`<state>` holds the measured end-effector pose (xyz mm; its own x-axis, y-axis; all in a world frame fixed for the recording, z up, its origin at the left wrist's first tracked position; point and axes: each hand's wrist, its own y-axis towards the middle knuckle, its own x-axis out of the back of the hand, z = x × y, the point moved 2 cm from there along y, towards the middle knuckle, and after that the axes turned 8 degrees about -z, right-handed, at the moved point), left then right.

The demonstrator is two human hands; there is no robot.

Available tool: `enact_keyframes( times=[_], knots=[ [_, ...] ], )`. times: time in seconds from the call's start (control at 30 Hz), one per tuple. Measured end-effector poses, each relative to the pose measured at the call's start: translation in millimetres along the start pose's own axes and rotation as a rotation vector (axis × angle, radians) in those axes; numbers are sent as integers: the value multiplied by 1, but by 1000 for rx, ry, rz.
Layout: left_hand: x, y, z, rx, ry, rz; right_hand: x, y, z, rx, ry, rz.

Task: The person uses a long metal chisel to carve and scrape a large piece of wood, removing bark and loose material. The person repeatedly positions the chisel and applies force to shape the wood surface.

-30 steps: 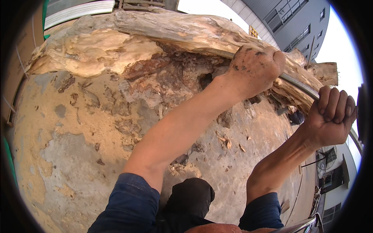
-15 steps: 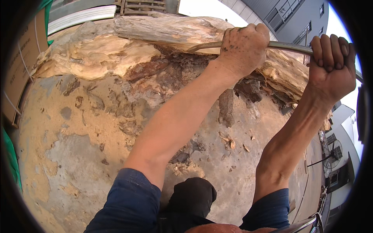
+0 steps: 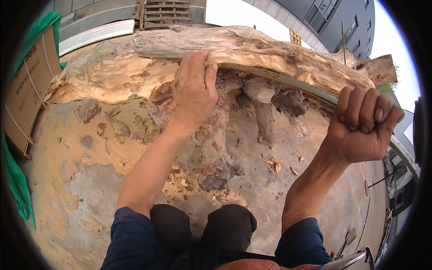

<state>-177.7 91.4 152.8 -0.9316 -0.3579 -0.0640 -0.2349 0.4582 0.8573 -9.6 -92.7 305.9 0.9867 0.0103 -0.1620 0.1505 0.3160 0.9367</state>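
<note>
A long barkless log (image 3: 288, 60) lies across the far side, its pale wood knotted and hollowed underneath. Against its near underside runs a long metal pry bar (image 3: 292, 82), slanting down to the right. My right hand (image 3: 362, 126) is wrapped round the bar, which continues past the fist to the lower right. My left hand (image 3: 195, 87) rests against the log's near face, just left of the bar's visible end, with fingers stretched out and thumb apart. Whether it touches the bar tip is hidden. Dark bark and rotten wood (image 3: 288, 101) sit below the log.
Sawdust and bark chips litter the concrete floor (image 3: 103, 180). At left stands a large cardboard box (image 3: 33, 85) under a green sheet (image 3: 18, 180). A wooden pallet (image 3: 166, 13) lies beyond the log, and a grey building (image 3: 333, 22) rises behind. My knees (image 3: 229, 225) are bent below.
My left hand has let go of the bar and moved left and down onto the log. My right hand, still on the bar, has come down and left, lowering the bar against the log.
</note>
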Motion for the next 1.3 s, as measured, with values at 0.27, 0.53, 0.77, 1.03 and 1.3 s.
enact_keyframes(
  times=[0.27,0.53,0.77,1.03,1.3],
  knots=[
    [-77,7,-72,-293,-161,138,-8,-33,4,19,-21,28],
    [-78,-92,-50,-287,-206,177,34,-66,-17,-254,7,-173],
    [-74,-38,-82,-543,-167,10,40,-70,20,4,49,-207],
    [-85,-6,-93,-657,-131,-33,38,-58,32,162,46,-150],
    [-97,3,-76,-627,-147,-38,38,-56,1,103,-8,-227]
  ],
)
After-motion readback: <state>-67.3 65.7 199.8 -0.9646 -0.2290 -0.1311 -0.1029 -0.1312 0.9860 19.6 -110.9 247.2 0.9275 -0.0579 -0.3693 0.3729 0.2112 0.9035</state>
